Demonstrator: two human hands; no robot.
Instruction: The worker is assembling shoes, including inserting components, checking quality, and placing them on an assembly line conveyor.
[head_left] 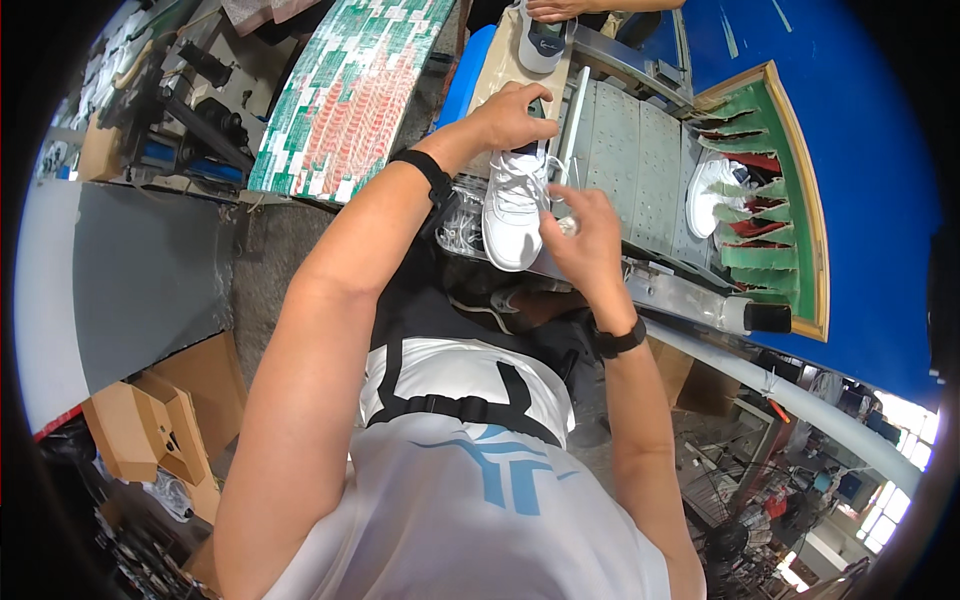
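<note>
Steadying white sneaker (513, 215) with left hand (515, 115) clamped on heel, right hand (580, 232) pinched lace (553, 170) taut, evenly.

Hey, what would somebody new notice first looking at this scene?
Probably the white lace-up sneaker at centre, with the left hand on its heel end and the right hand at its laces. Then the vivid blue floor at right, and the green rack holding another white shoe. Another person's hand holds a grey shoe at the top.
</note>
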